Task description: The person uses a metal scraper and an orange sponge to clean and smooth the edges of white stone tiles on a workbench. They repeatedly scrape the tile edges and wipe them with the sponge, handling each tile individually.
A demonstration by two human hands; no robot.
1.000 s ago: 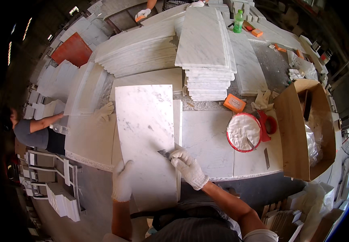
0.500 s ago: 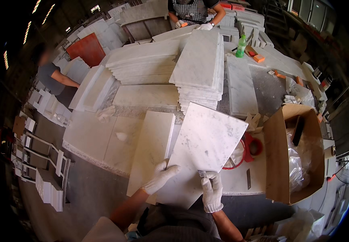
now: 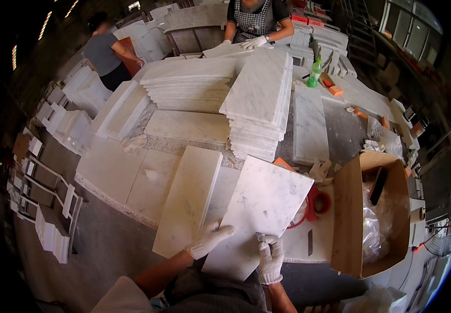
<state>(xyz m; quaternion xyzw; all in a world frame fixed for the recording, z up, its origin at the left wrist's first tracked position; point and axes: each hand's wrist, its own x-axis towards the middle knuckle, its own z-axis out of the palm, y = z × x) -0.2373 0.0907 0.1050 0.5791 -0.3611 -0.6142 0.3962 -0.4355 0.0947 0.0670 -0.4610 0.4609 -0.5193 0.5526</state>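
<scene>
A white marble slab [image 3: 267, 195] with grey veining lies at a slant before me. My left hand [image 3: 207, 244], in a white knit glove, grips its left edge, thumb on the face and the other fingers partly hidden at the edge. My right hand [image 3: 271, 262], gloved too, is closed at the slab's lower right edge. From its fingertips sticks a small greyish flat piece [image 3: 260, 236], too small to name, close against the slab. Left of it lies another marble slab [image 3: 189, 195] on the worktable [image 3: 108, 169].
Stacked slabs [image 3: 256, 99] rise beyond my work. To the right stand a cardboard box [image 3: 348, 214] with plastic film and a red tape roll [image 3: 319, 201]. A green bottle [image 3: 314, 73] stands farther back. One co-worker [image 3: 251, 26] is across the table, another [image 3: 105, 57] far left.
My view has shifted slightly, and both hands keep their places on the slab. The co-worker at left stands more upright; the one across no longer shows an orange block in hand.
</scene>
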